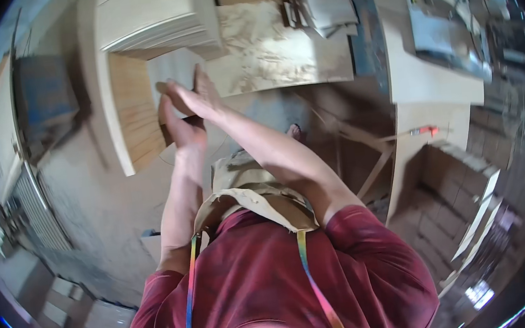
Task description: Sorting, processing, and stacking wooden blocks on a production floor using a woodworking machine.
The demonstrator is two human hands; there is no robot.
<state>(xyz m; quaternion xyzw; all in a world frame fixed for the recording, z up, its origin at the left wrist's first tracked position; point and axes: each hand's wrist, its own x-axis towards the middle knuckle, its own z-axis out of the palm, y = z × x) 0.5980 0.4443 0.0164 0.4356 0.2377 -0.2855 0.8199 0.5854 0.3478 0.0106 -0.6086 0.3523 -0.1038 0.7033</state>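
A pale, thin board (171,65) lies on the bench beside a stack of similar boards (149,21). My left hand (182,126) is at its near edge, fingers closed around that edge as far as the blur shows. Across the board's right part my right hand (200,98) is stretched out, fingers straight and thumb apart, close to the left hand's fingertips. The hands partly cover the board's near side. Left of them stands a light wooden side panel (131,107).
Right of the stack, a plywood worktop (262,47) carries dust or shavings and a pile of small flat pieces (329,10). Farther right are a pale bench top (425,84), a red-ended tool (427,131) and an open box-like frame (452,181). A dark machine box (47,91) stands left.
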